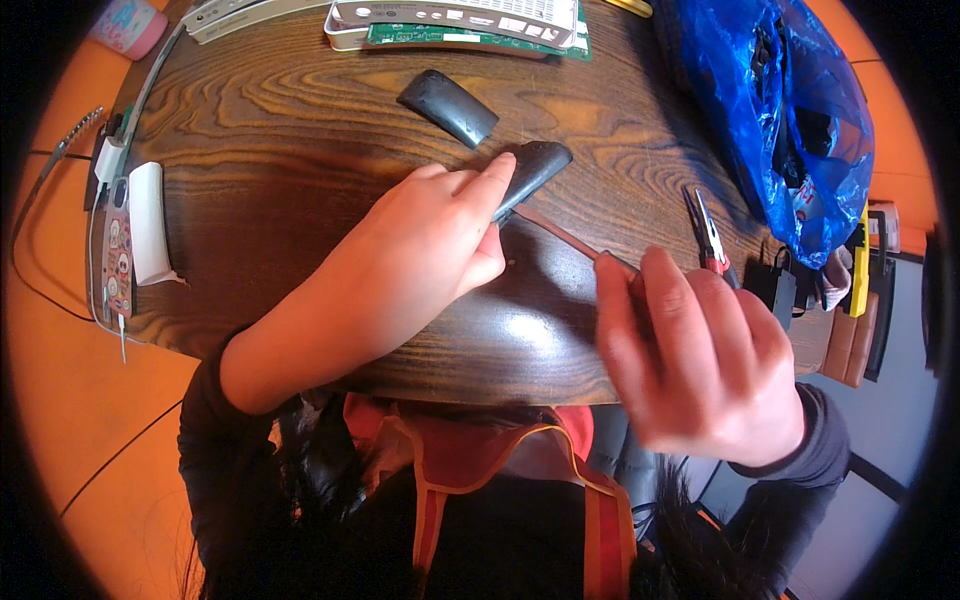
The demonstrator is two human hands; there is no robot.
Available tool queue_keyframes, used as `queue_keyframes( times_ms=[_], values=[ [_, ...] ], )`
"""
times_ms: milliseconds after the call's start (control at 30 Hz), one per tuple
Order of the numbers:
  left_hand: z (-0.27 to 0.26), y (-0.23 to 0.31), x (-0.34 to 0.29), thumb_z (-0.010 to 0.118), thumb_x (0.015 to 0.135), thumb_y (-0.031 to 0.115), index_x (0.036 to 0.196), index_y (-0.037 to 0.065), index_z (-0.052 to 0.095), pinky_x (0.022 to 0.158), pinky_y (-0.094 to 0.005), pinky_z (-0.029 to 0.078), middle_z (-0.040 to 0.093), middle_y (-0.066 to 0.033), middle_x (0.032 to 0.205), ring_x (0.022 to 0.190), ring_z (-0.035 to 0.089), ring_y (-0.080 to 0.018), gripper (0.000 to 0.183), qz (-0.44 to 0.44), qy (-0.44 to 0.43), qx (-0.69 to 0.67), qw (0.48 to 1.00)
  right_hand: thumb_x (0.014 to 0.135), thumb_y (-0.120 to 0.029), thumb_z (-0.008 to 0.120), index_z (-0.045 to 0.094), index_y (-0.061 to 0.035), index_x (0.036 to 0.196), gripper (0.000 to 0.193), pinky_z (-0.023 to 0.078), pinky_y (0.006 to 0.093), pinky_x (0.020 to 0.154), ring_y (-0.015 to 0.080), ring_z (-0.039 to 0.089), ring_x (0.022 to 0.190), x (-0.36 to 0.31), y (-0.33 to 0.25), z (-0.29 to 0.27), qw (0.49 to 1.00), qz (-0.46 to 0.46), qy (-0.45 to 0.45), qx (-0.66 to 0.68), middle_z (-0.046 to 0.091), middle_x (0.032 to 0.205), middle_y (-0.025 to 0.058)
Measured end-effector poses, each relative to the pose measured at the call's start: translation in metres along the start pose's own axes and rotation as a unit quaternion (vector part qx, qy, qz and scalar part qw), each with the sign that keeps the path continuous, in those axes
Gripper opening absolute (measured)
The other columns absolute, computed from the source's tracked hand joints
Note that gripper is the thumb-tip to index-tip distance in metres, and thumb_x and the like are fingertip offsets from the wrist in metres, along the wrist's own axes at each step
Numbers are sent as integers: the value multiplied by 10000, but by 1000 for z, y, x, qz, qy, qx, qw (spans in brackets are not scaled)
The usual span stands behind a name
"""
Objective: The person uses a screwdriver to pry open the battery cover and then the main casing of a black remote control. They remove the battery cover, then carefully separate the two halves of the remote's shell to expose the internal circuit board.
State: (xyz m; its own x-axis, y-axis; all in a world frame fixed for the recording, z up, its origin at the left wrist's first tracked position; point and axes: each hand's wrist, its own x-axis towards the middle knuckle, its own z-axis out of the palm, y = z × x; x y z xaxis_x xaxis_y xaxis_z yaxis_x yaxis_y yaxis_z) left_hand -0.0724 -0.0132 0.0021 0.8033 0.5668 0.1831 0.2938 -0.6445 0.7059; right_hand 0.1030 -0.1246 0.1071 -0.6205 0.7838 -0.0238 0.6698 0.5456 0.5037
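My left hand grips a black plastic casing, a long rounded piece, against the wooden table. Its index finger lies along the top, and the palm hides the near end. My right hand is closed around a screwdriver whose handle is mostly covered by the fingers. The thin shaft slants up and left, its tip meeting the lower edge of the casing beside my left fingertips. Just beyond, apart from both hands, a similar curved black plastic piece rests on the table.
Pliers with red grips lie right of my right hand, near a blue plastic bag. A white device with a green circuit board stands at the back. Leftward are a white curved cover and a phone in a patterned case.
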Motion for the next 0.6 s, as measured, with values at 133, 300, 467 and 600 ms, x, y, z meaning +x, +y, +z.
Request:
queue_keyframes(
  times_ms=[133, 300, 467, 600],
  values=[
    [-4, 2, 0, 610, 718, -17, 1262, -43, 467, 753, -373, 455, 591, -189, 907, 795, 558, -324, 564, -2, -13, 17, 1000, 662, -27, 644, 670, -25, 938, 277, 399, 237, 418, 136, 514, 562, 13, 6, -15, 996, -48, -71, -23, 552, 729, 107],
    [2, 9, -5, 635, 702, -3, 1221, -72, 491, 797, -359, 464, 595, -183, 1002, 866, 543, -313, 543, 43, 9, 168, 985, 676, -54, 653, 644, -44, 977, 300, 407, 255, 422, 148, 521, 531, 22, 26, -2, 985, -19, -82, 153, 497, 671, 60],
    [5, 5, -4, 629, 702, -3, 1195, -76, 503, 789, -368, 467, 597, -178, 991, 852, 543, -318, 514, -5, 8, 154, 988, 714, -34, 672, 631, -31, 991, 280, 475, 304, 492, 233, 579, 569, 16, 26, 10, 946, 92, -101, 294, 536, 686, 97],
    [6, 10, -6, 624, 766, 98, 1206, -131, 469, 802, -347, 467, 603, -201, 907, 872, 548, -307, 520, 9, -26, 151, 988, 783, -32, 646, 630, -19, 947, 165, 483, 326, 529, 288, 595, 582, 18, 25, 19, 879, 161, -95, 439, 594, 693, 136]
  ],
)
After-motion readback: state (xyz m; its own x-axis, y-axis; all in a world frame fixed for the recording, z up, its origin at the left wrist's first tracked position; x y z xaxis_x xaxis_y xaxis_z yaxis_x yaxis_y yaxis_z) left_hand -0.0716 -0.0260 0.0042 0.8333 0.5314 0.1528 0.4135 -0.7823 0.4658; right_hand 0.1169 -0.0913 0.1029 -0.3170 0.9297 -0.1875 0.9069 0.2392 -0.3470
